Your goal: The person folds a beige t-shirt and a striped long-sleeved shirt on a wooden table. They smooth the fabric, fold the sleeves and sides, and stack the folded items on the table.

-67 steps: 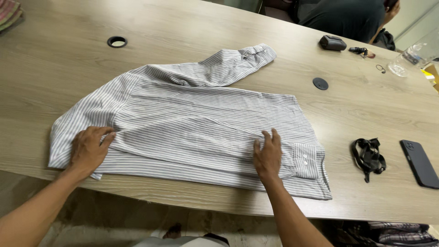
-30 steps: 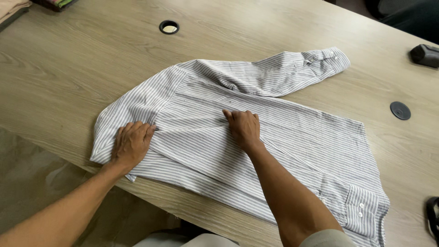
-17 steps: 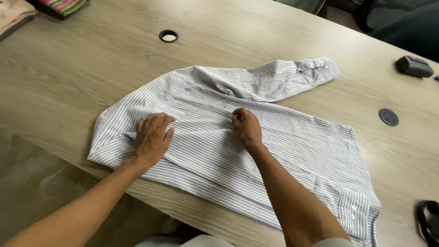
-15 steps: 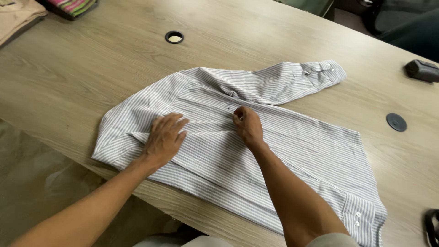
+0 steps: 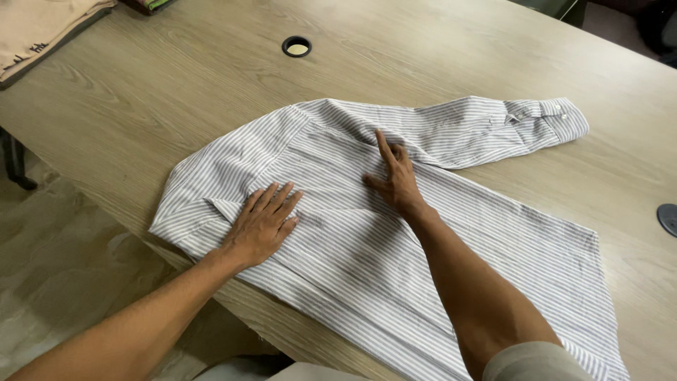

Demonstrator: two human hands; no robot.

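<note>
A grey-and-white striped shirt [image 5: 493, 240] lies spread flat on the wooden table [image 5: 176, 77], one sleeve folded across its body and the other sleeve [image 5: 493, 127] stretched out toward the far right. My left hand [image 5: 264, 222] rests flat on the shirt near its left shoulder, fingers spread, holding nothing. My right hand [image 5: 395, 176] lies on the middle of the shirt where the far sleeve begins, its index finger stretched forward along the cloth, with nothing grasped.
A round cable hole [image 5: 297, 47] is in the table beyond the shirt. A black round cap [image 5: 668, 219] sits at the right edge. Folded beige cloth [image 5: 35, 28] lies at the far left corner. The table's near edge runs diagonally under my forearms.
My right hand slid from the folded sleeve's cuff up to the middle of the shirt and now reaches toward the far sleeve. My left hand shifted right along the shoulder. The view swung left.
</note>
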